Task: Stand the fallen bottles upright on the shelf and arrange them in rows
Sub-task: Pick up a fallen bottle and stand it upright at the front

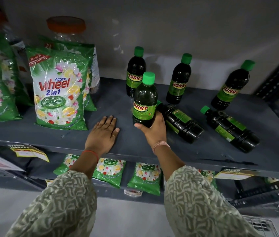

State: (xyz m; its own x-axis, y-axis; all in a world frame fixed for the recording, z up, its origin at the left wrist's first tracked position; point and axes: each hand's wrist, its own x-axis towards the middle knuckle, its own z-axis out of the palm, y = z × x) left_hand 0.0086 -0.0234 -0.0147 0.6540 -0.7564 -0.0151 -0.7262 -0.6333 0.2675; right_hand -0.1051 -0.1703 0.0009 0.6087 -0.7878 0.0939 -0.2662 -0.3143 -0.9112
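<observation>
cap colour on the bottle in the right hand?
Bright green, on the held bottle in the right hand; clearest in the head view.

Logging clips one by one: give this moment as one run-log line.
right hand: grips upright held bottle | left hand: flat on shelf | back bottles: three upright | fallen bottles: two

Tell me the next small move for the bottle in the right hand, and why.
Probably set the held bottle down upright in front of the back-left bottle to begin a second row. The right hand has it upright already; three bottles stand along the back, and two fallen bottles still lie on the shelf.
</observation>
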